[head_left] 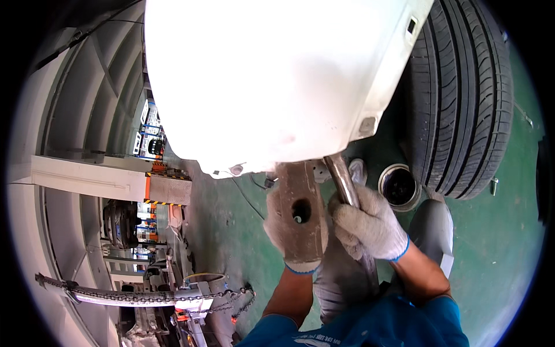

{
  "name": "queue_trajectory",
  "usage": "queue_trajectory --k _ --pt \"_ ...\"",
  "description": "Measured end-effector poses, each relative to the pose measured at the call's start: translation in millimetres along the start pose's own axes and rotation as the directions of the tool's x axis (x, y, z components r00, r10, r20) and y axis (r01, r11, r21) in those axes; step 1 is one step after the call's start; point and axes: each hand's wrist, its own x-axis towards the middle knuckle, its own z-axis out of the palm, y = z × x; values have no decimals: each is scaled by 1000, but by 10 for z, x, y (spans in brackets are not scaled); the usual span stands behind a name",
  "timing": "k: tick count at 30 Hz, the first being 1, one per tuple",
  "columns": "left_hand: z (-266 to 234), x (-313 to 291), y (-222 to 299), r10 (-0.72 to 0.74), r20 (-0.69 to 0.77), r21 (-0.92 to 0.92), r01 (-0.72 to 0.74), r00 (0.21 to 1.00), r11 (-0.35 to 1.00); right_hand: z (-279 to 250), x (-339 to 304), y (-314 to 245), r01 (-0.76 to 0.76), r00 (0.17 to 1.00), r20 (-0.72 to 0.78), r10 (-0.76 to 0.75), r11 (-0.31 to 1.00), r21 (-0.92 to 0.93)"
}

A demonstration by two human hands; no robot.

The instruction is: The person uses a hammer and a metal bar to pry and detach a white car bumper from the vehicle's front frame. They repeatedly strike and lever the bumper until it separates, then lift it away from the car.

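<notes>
My left hand (276,226), in a dirty white glove, grips a rusty brown block (298,199) with a round hole in its face. The block's upper end goes up under the lower edge of a white car body panel (277,75). My right hand (370,226), also gloved, is closed around a grey metal bar (342,178). The bar slants up beside the block to the same panel edge. The two hands are close together, almost touching. Where the block and bar meet the panel is hidden.
A black tyre (462,98) stands at the right, close to the panel. A round open tin (399,187) sits on the green floor (231,231) by the tyre. A heavy chain on a frame (144,298) lies at the lower left. My grey-trousered knee (433,228) is right of the hands.
</notes>
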Motion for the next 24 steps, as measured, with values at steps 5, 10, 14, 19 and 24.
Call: queue_trajectory --k 5,10,14,19,24 --pt "-12 -5 17 94 -52 46 -92 994 995 66 -24 43 98 974 -207 -96 995 2" --pt "-104 -28 137 -109 155 20 107 982 994 37 12 108 44 999 -32 -43 998 36" --pt "-166 -38 -28 -4 191 157 -27 982 987 -58 -3 159 251 934 -277 -227 966 55" --pt "-205 -221 -277 -205 198 -106 229 959 968 -181 54 160 296 907 -328 -264 954 53" --pt "-170 -229 -332 -136 201 -208 177 970 962 35 -9 116 131 987 -93 -133 991 -31"
